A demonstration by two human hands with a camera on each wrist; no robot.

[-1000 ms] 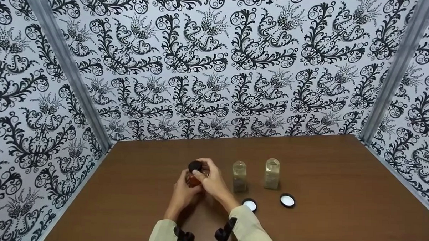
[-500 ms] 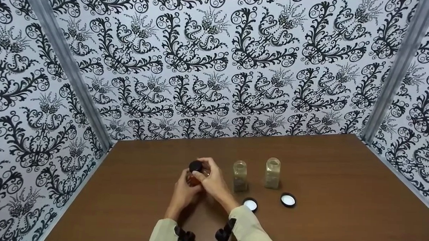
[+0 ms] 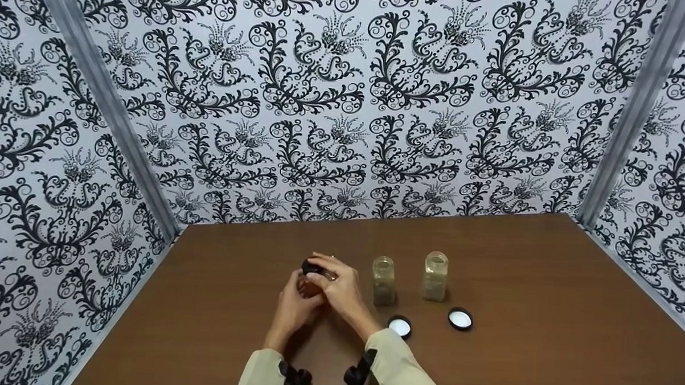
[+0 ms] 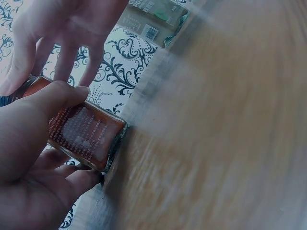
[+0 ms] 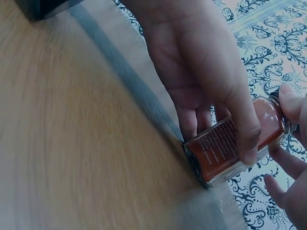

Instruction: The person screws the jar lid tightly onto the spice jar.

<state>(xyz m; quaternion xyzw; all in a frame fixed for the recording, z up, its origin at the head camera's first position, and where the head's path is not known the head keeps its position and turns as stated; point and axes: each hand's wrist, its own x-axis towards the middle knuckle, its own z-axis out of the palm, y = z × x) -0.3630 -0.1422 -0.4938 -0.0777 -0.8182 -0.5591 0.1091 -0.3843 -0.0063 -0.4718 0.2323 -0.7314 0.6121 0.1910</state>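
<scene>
A square glass jar of reddish-orange spice (image 4: 86, 132) stands at the table's front middle, with small print on its side. My left hand (image 3: 294, 311) grips the jar's body, thumb across one face and fingers behind. My right hand (image 3: 345, 289) reaches over the top and pinches the black cap (image 3: 309, 266) between thumb and fingers. In the right wrist view the right thumb (image 5: 289, 103) lies against the ridged cap at the jar's neck. The cap is on the neck, partly hidden by the right fingers in the head view.
Right of the hands stand two uncapped glass jars, one nearer (image 3: 383, 282) and one farther right (image 3: 435, 276), with greyish-green contents. Two black caps, one by the right forearm (image 3: 399, 327) and one farther right (image 3: 460, 319), lie white side up. Patterned walls (image 3: 322, 129) enclose the brown table (image 3: 533, 290).
The right fingers have shifted from beside the jar's neck to over the black cap, covering more of it. The left hand, the jar and the two uncapped jars stay in place.
</scene>
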